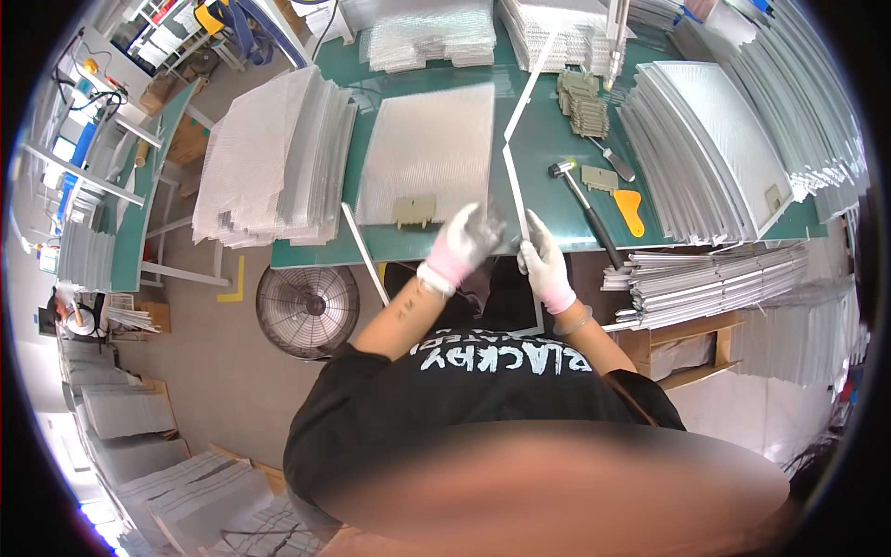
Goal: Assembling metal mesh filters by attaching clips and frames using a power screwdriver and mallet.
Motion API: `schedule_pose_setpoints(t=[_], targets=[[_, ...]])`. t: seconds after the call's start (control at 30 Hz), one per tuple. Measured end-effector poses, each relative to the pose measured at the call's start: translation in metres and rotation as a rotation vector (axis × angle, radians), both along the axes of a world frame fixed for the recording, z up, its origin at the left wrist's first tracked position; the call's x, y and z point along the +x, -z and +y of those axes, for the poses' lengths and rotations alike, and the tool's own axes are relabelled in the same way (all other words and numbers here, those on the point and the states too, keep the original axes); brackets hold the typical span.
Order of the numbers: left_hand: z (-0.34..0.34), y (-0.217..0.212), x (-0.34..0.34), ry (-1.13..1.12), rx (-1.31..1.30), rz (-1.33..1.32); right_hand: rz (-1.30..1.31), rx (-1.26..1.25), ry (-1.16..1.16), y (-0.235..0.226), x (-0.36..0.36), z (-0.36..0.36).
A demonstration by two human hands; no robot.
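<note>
My right hand [549, 267], in a white glove, closes around the near end of a long white strip [516, 186]. The strip bends at a joint and runs away over the green table. Beside it my left hand [461, 243], gloved in white with greyish fingers, is smeared by motion; its fingers cannot be made out. A square silvery mesh panel [432, 139] lies flat in front of me. On its near edge rests an olive-green plastic piece [415, 211]. To the left, another white strip [367, 255] sticks out past the table's front edge.
Right of the strip lie a black-handled hammer [590, 215], an orange scraper [629, 212], a screwdriver [616, 163] and a pile of olive-green pieces [583, 104]. Mesh panels are stacked at left [269, 158] and right [705, 148]. A floor fan [307, 311] stands below the table [316, 252].
</note>
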State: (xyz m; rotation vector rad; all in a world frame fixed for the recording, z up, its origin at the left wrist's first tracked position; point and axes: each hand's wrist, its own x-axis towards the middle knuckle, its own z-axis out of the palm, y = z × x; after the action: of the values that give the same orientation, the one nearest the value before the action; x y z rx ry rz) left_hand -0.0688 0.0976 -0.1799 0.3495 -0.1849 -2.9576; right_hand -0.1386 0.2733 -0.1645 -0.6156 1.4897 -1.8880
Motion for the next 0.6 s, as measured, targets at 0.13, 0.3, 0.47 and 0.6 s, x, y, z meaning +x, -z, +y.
schedule_pose_setpoints(t=[0.13,0.3,0.47,0.6], targets=[[-0.022,-0.016,-0.048,-0.037,-0.189,0.036,-0.297,-0.162,-0.087,0.004,0.005,-0.007],[-0.025,0.001,-0.063,-0.057,-0.357,0.0,-0.298,-0.111,-0.162,0.004,0.018,-0.004],[-0.005,-0.014,-0.064,-0.137,-0.387,-0.032,-0.276,-0.132,0.006,0.005,0.014,0.004],[-0.019,0.039,-0.067,-0.344,-0.518,-0.003,-0.328,-0.086,-0.081,0.005,0.013,0.002]])
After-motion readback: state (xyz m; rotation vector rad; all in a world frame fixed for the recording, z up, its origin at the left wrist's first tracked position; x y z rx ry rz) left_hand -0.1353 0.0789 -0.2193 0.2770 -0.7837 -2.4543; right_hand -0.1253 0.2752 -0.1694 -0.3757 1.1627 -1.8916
